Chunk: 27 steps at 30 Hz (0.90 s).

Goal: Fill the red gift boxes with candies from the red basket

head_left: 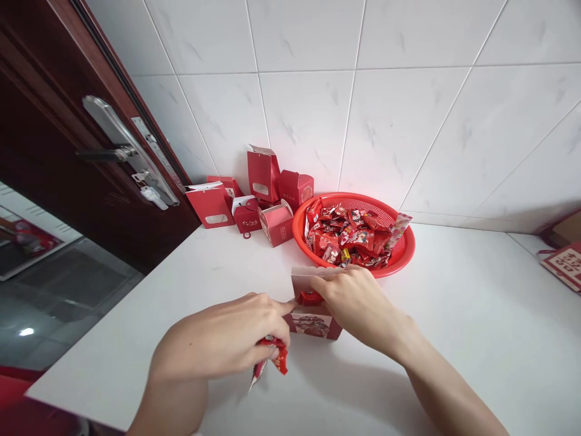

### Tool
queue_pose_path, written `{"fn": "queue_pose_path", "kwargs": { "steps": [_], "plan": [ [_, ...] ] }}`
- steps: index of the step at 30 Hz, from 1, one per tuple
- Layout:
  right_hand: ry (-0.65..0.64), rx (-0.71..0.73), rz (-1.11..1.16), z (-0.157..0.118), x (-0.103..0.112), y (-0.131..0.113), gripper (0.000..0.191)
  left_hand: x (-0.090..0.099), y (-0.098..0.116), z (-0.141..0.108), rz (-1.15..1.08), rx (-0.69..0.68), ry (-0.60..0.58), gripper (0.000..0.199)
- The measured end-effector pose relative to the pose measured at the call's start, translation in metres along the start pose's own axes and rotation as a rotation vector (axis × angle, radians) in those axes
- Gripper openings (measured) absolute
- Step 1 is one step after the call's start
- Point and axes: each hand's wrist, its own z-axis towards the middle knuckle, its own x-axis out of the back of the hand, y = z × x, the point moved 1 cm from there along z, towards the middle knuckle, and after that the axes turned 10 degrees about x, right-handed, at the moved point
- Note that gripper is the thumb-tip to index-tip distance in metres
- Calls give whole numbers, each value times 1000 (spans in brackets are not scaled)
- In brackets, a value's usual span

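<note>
A small red gift box [314,326] stands on the white table with its top open and a printed picture on its front. My left hand [236,333] is closed around red wrapped candies [278,356], and its index finger reaches to the box's left edge. Over the opening, my right hand [354,297] curls its fingers down on a red wrapped candy [310,298] at the mouth of the box. Its fingertips are partly hidden by the hand and the box. Just behind sits a red plastic basket [403,257] piled with wrapped candies [358,236].
Several red gift boxes [263,175] stand against the tiled wall at the back left. A dark door [54,121] with a metal handle is on the left, beyond the white table's [91,357] edge. A red and cream printed item [565,266] lies at the far right.
</note>
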Motion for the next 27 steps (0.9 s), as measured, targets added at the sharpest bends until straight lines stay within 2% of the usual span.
{"fn": "queue_pose_path", "kwargs": {
  "steps": [5,12,20,23,27],
  "plan": [
    [-42,-53,60,0,-3,0,20,-2,1,-2,11,1,14,36],
    [-137,-130,-42,7,-4,0,17,-8,3,-5,68,-33,12,32],
    [-121,-83,71,-2,0,3,29,-16,-3,-6,29,-72,52,32],
    [-87,-52,153,-6,2,7,31,-9,-1,-4,-3,-92,49,30],
    [4,8,253,-8,4,12,32,10,3,2,-82,-120,45,28]
  ]
}}
